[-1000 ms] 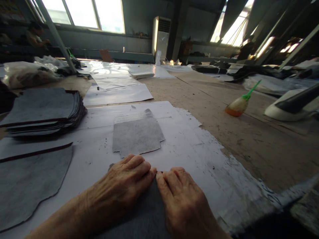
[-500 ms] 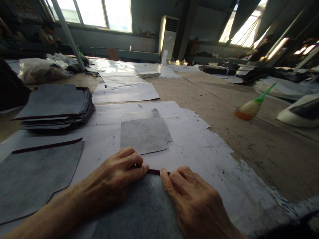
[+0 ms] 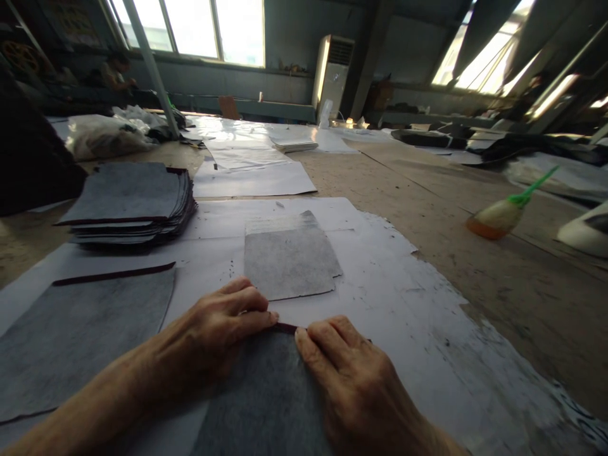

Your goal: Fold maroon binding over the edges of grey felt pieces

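Spreading across the view, bench (image 3: 418,190): brown, flat, scuffed with dark marks.
White paper (image 3: 399,310): smooth, wrinkled and smudged towards its ragged right side, lying on the bench.
Side sheet (image 3: 90,329): grey, mottled, felt-like, flat on the paper at the left; a dark red band crosses its far edge.
Held sheet (image 3: 266,399): grey, soft-looking, faintly fibrous, on the paper at the near middle, between and under the hands; its visible length runs away from the person, far edge pointing ahead, near end outside the view.
Stack (image 3: 128,196): grey pieces with dark red edges, layered unevenly, beyond the side sheet.
Flat piece (image 3: 289,259): pale grey, roughly four-sided, notched at its near right corner, just ahead of the hands.
Right hand (image 3: 354,373): fingers curled narrow, thumb on the held sheet's far edge.
Left hand (image 3: 218,323): narrow, thumb and fingers gripping the same edge.
Bottle (image 3: 496,218): translucent, rounded, tilted, green spout, orange contents.
Edge strip (image 3: 286,327): dark red, thin, running crosswise between the thumbs.
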{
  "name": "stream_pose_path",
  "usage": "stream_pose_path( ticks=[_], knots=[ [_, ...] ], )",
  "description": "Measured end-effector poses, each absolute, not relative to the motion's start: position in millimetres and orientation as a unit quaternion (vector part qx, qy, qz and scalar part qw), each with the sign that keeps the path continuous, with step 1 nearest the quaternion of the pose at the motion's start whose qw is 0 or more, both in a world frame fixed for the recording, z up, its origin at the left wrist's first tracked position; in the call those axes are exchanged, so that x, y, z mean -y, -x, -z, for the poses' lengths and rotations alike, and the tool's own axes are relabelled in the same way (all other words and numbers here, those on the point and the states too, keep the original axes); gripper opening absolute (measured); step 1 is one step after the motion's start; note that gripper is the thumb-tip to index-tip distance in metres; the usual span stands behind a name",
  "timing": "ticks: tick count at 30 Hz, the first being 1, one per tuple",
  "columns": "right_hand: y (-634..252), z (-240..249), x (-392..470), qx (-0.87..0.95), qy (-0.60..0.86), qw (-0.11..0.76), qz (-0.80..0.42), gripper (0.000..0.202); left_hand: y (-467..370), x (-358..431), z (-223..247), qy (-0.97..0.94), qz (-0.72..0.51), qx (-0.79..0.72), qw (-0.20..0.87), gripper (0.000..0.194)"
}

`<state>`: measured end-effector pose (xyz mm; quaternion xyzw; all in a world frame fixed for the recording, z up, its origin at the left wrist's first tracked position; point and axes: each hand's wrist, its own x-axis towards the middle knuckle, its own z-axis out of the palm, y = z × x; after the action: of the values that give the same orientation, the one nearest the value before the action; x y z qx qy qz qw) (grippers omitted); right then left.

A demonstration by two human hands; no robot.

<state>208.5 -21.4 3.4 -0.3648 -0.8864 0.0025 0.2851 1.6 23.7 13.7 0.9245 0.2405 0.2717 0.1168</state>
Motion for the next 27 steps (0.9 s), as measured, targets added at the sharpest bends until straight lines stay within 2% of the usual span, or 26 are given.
stream_pose_path(
  ticks=[5,10,16,23,27],
  knots=[
    [-210.5,-5.3,19.8,0.881,0.379,0.279,-0.043,0.041,8.7,-29.4,-10.1,-0.934,-0.255,-0.223,0.114,0.036],
    [-207.7,-8.4,18.6,0.897,0.368,0.241,-0.036,0.036,6.0,-28.1,-11.0,-0.943,-0.240,-0.210,0.093,0.031],
    [-195.6,-19.1,13.3,0.912,0.352,0.200,0.073,0.030,-0.4,-22.2,-17.8,-0.948,-0.214,-0.219,0.084,0.025],
    [-186.1,-12.4,3.9,0.927,0.307,0.213,-0.022,0.033,9.0,-28.8,-23.9,-0.928,-0.223,-0.254,0.155,0.033],
    [-191.2,-8.4,-0.3,0.922,0.307,0.229,-0.067,0.033,15.7,-17.2,-34.0,-0.898,-0.304,-0.294,0.119,0.038]
  ],
)
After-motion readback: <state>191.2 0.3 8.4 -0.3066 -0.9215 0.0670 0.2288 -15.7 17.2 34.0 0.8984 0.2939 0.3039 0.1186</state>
